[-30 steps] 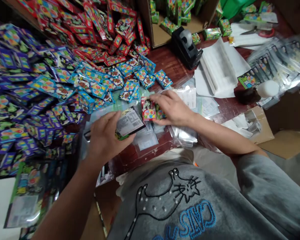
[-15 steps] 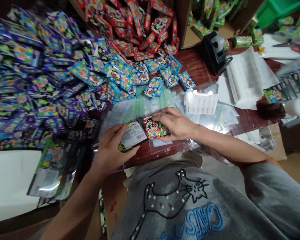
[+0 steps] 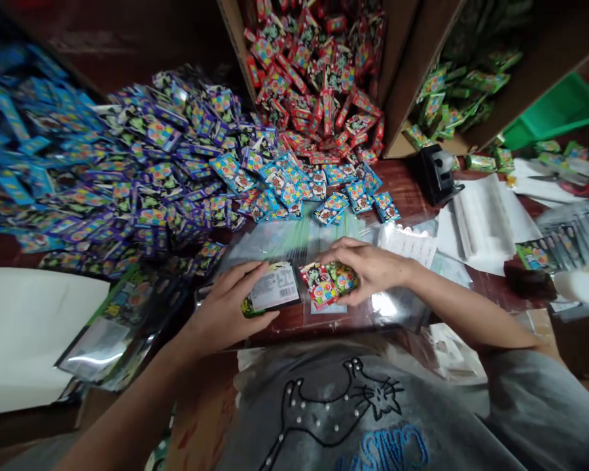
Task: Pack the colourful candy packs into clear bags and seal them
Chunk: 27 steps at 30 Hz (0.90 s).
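Observation:
Over the table's front edge, my left hand [image 3: 233, 304] is closed around a dark printed pouch [image 3: 277, 288] with a white barcode label facing up. To its right my right hand [image 3: 373, 271] grips small candy packets: a red one [image 3: 319, 285] in front and a green one [image 3: 343, 276] partly covered by my fingers. A narrow gap lies between the pouch and the red packet. Beneath the hands are clear plastic zip bags [image 3: 285, 237] with green seals. Several blue packets [image 3: 331, 208] lie just beyond these bags.
Purple packets [image 3: 177, 170] are heaped at left, with blue ones [image 3: 14, 124] behind. Cardboard boxes hold red packets [image 3: 319, 98] and green packets [image 3: 451, 98]. A black tape dispenser [image 3: 436, 176], paper sheets [image 3: 491, 216] and scissors [image 3: 569, 185] are at right. Printed pouches [image 3: 112, 327] lie front left.
The view has tilted up, showing more of the boxes and the blue heap. My right hand has drawn the red and green packets slightly away from the pouch, turning them.

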Each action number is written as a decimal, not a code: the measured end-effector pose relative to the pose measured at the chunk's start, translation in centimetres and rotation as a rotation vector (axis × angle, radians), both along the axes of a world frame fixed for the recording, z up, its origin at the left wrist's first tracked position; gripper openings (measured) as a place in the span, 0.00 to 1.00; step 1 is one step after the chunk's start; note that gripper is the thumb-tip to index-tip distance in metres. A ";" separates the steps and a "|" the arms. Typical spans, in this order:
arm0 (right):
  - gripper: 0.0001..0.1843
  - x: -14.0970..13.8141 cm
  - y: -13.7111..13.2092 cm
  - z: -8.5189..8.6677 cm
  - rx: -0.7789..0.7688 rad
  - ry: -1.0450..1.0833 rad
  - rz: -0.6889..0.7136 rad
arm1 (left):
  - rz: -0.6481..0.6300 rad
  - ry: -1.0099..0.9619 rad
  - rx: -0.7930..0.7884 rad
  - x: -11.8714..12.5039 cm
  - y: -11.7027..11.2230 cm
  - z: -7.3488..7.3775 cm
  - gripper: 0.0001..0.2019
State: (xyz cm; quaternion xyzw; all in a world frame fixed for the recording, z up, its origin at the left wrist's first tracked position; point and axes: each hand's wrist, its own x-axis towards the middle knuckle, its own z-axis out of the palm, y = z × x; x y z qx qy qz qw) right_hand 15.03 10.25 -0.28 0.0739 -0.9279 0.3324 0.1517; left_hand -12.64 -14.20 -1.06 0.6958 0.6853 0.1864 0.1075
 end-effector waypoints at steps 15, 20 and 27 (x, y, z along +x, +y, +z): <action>0.40 -4.9 1.1 -1.2 0.091 -0.273 -0.026 | 0.159 0.047 0.054 2.2 2.5 -3.0 0.37; 0.54 -3.8 2.7 -3.5 0.020 -0.241 0.042 | 0.146 0.064 0.056 2.0 3.3 -4.3 0.38; 0.40 -2.3 4.0 -2.2 0.087 -0.137 0.011 | 0.115 0.096 0.172 3.1 3.9 -1.7 0.40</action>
